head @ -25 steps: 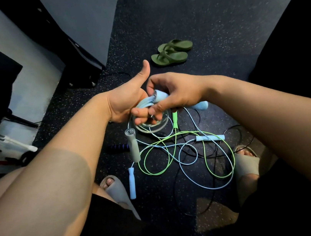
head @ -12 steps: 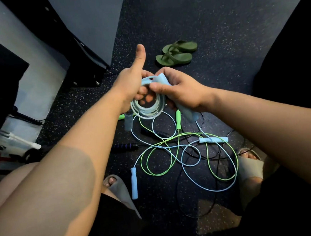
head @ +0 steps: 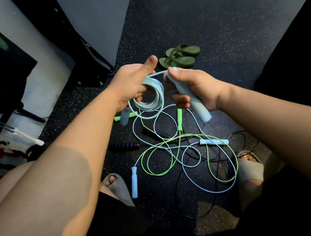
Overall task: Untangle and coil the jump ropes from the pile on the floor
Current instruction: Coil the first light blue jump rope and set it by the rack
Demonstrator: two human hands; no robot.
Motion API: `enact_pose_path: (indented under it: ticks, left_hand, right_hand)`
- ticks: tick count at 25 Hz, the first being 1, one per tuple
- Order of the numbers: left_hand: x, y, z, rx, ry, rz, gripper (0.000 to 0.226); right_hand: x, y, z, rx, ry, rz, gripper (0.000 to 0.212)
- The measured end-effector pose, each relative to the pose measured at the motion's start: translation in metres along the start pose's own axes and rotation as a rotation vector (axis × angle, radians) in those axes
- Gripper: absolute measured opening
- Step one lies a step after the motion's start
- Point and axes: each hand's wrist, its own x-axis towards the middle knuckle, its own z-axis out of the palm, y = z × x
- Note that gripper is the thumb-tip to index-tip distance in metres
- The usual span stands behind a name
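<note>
Now, my left hand (head: 133,84) has its fingers curled through the coil (head: 148,96) of pale blue rope, thumb stuck up and off it, so only the fingers hold those turns. If they slacken, I judge the turns will spring apart and the coil is lost. The lowest turn hangs looser than the rest, above the pile (head: 178,140) on the floor, where green, blue and black ropes cross one another. It could catch there and drag a tangle up. I cannot tell whether the coiled rope is fully free of that pile. To the right, my right hand (head: 194,85) is wrapped round the handle (head: 195,101), thumb at its top, with a short stretch of rope running across to the coil. A hard tug there would pull turns out of the left hand, and a careless tuck of the handle would leave the end free to unwind.
</note>
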Motion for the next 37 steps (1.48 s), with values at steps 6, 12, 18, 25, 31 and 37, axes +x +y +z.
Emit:
enact_pose_path:
  ticks: [6, 12, 18, 25, 31, 37]
  left_hand:
    - [0.004, -0.007, 0.002, 0.221, 0.197, 0.063, 0.066]
    - [0.0, -0.002, 0.0, 0.153, 0.281, 0.072, 0.052]
    - [-0.034, 0.009, -0.052, -0.135, 0.132, 0.109, 0.021]
    - [-0.108, -0.007, -0.162, -0.05, 0.057, 0.084, 0.028]
    - [-0.159, -0.065, -0.224, -0.045, 0.442, 0.071, 0.032]
    - [-0.19, -0.141, -0.25, -0.136, 0.884, -0.002, 0.038]
  right_hand:
    - [-0.006, 0.0, 0.001, -0.086, 0.007, 0.028, 0.021]
    - [0.019, 0.003, 0.014, -0.472, 0.222, -0.2, 0.024]
    - [0.058, -0.007, 0.054, -0.376, 0.163, -0.329, 0.015]
    - [0.11, 0.006, 0.138, -0.291, 0.05, -0.377, 0.008]
    - [0.17, 0.05, 0.214, -0.384, -0.024, -0.33, 0.022]
    - [0.228, 0.111, 0.265, -0.469, -0.078, -0.204, 0.016]
